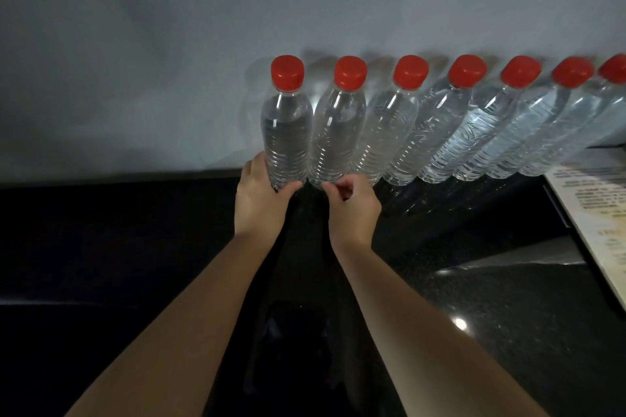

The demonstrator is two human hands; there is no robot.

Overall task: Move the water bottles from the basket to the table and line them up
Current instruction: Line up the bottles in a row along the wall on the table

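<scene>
The hands work at the foot of a row of water bottles. The left hand [261, 200] is wrapped round the base of the leftmost bottle [287, 132], with the thumb across its front and the fingers behind its left side. The right hand [354, 206] sits just beside it, with its fingers curled in toward the palm right in front of the base of the second bottle [338, 135]. Whether those fingers pinch the bottle or only hover at it cannot be told. The two hands are close together but not touching.

Both bottles stand upright on the dark, glossy surface [101, 247], side by side and touching or nearly so. To their right five more bottles [440, 132] carry the line on toward the right edge of the view, packed close, the last cut off by the frame. All are clear, filled, ribbed near the bottom, and topped with red caps [287, 73]. The row runs along a pale wall [135, 44].

At the far right a printed sheet [596, 213] lies on the surface, its text too blurred to read.
</scene>
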